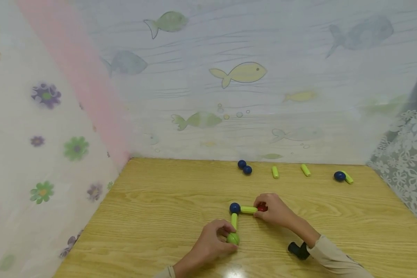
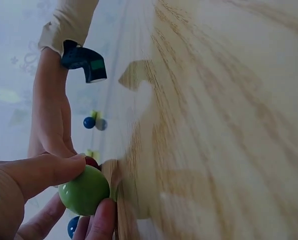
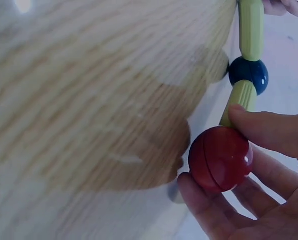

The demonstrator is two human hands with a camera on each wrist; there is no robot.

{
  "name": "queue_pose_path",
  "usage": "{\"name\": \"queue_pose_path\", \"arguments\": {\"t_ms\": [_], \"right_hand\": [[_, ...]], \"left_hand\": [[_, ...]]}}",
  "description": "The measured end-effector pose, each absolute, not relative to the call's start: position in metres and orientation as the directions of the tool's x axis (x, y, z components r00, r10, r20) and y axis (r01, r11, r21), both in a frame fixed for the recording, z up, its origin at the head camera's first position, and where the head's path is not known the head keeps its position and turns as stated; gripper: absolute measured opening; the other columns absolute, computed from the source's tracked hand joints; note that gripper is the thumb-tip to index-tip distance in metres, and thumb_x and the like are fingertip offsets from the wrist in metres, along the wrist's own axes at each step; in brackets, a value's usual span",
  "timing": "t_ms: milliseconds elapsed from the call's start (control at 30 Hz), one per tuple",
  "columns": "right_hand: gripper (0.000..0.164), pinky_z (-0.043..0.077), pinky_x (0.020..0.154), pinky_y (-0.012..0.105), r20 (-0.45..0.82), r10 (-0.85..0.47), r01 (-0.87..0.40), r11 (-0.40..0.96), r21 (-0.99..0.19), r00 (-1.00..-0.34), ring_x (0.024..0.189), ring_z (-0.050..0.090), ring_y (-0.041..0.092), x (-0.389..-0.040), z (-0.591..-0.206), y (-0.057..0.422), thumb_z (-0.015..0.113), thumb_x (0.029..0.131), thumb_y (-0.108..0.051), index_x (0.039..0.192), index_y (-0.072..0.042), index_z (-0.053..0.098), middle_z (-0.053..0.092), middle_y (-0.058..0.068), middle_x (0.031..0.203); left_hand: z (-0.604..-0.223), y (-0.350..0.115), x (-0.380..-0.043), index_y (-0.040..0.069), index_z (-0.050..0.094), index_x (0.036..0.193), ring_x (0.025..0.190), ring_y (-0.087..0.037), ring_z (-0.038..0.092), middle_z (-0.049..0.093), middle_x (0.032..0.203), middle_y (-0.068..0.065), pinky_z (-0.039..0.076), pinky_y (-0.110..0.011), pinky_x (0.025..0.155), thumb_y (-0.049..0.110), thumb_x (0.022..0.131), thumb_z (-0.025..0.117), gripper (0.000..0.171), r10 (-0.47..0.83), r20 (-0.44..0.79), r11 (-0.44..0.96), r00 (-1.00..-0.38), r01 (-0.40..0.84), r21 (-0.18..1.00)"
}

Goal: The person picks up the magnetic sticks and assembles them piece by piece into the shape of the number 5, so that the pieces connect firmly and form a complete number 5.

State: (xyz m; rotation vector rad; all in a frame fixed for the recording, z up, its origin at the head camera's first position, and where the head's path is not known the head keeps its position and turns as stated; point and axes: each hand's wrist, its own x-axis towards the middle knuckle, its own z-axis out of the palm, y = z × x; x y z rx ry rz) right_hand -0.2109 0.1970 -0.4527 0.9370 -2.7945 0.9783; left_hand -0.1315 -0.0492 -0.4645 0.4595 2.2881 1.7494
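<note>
In the head view, a dark blue ball is the corner of an L-shaped piece. One yellow-green rod runs from it rightward to a red ball, another rod toward the person to a green ball. My left hand holds the green ball between thumb and fingers; the left wrist view shows that ball close up, low over the table. With thumb and fingertips, my right hand grips the red ball, seen large in the right wrist view, the thumb tip at its rod.
Toward the back of the wooden table lie two blue balls, two separate yellow-green rods, and a blue ball beside another rod. A black angled device sits at the right cuff. Patterned sheets stand behind and at the sides.
</note>
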Motion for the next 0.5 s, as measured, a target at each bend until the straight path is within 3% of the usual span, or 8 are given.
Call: {"name": "queue_pose_path", "arguments": {"t_ms": [500], "right_hand": [[0.006,0.042,0.054,0.022,0.150,-0.566,-0.526,0.594,-0.609,-0.811,0.062,0.048,0.004,-0.2158,-0.4443,0.1971,0.073,0.081,-0.008,0.084,-0.004,0.069,0.058,-0.005,0.073]], "left_hand": [[-0.4631,-0.0479,-0.1344,0.012,0.065,0.094,0.082,-0.010,0.055,0.053,0.096,-0.001,0.050,-0.019,0.063,0.006,0.068,0.084,0.033,0.382,0.099,0.326,-0.919,0.235,0.916]]}}
